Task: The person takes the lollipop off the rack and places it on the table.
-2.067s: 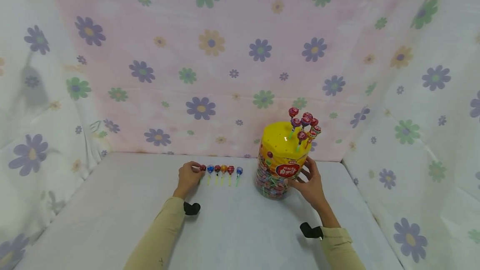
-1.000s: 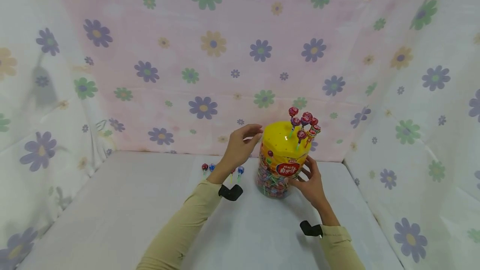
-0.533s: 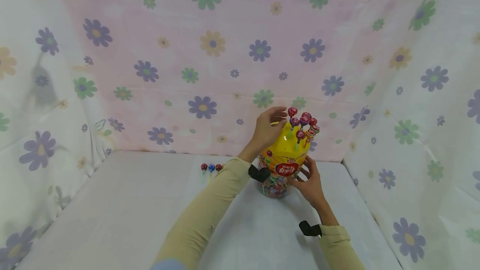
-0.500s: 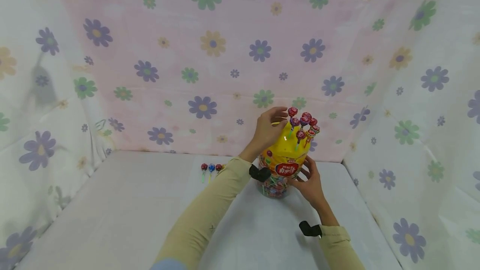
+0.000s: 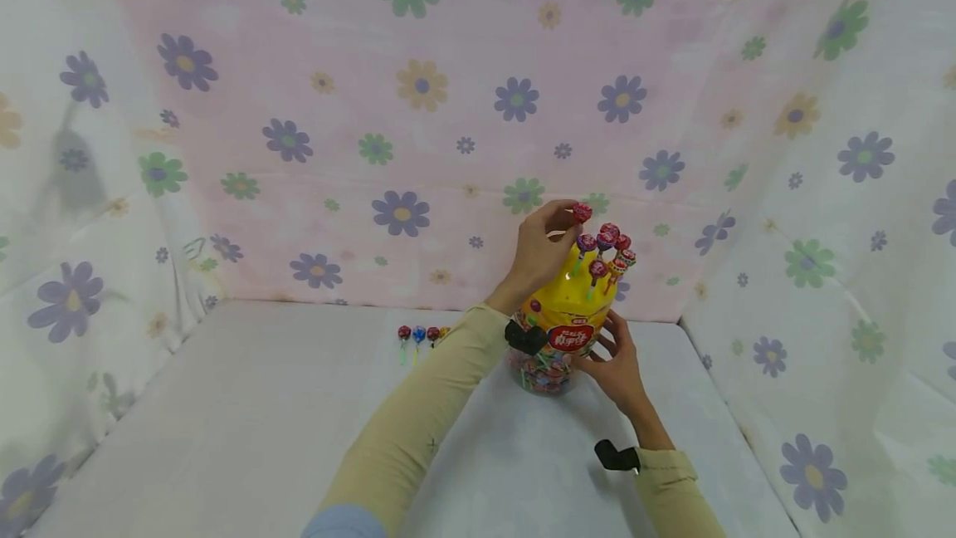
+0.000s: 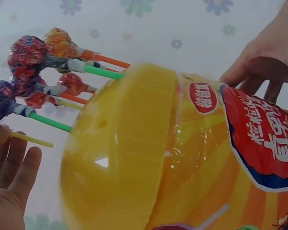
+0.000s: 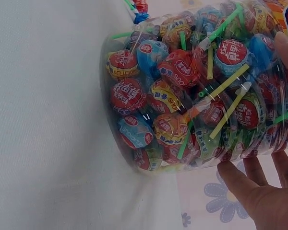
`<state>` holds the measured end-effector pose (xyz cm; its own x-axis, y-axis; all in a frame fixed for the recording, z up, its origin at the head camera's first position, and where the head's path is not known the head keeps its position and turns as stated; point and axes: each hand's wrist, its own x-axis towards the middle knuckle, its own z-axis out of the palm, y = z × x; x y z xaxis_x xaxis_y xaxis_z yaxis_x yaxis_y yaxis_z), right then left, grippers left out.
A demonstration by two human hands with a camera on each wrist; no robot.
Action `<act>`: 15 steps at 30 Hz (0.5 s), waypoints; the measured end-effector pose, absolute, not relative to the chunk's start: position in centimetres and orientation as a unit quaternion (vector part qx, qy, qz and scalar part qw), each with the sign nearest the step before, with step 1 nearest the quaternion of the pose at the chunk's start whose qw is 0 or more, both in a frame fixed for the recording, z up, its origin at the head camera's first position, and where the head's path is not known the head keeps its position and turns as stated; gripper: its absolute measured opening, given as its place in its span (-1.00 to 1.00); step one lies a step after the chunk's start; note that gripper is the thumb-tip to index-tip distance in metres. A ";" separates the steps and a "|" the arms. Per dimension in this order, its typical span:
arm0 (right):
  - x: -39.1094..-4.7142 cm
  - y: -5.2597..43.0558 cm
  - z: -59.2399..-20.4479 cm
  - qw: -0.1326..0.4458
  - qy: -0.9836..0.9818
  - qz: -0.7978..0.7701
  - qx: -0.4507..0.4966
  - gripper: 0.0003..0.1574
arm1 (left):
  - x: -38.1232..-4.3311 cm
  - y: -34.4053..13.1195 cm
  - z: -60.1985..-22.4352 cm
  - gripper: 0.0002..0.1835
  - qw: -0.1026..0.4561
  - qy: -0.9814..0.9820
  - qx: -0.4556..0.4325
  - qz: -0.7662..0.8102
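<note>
My left hand pinches a red-wrapped lollipop above the jar's yellow lid. In the left wrist view the free end of its yellow stick shows clear of the lid. Several other lollipops stand upright in holes on the lid's right part. The big clear candy jar has a yellow and red label and is full of wrapped lollipops. My right hand grips the jar's right side, thumb in front and fingers behind.
On the white table, left of the jar, lies a row of lollipops; my left forearm hides its right end. A flowered cloth hangs behind and at both sides.
My left hand has moved from the lollipop row over to the lid, taken hold of the back-left lollipop and raised it slightly. The right hand stays on the jar.
</note>
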<state>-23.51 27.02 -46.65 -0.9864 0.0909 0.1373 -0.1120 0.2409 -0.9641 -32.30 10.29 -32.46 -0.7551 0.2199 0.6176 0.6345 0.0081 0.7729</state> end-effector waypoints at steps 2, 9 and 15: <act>-23.2 26.7 -46.0 0.080 -0.784 0.615 0.007 0.21 | -32.1 9.9 -32.3 -0.65 0.166 -0.681 -0.313 -0.641; -22.6 26.3 -45.4 0.084 -0.789 0.609 0.011 0.19 | -31.1 7.2 -33.1 -0.61 0.169 -0.652 -0.319 -0.667; -22.6 26.5 -45.5 0.087 -0.789 0.608 0.010 0.17 | -30.1 4.8 -35.3 -0.61 0.144 -0.650 -0.305 -0.681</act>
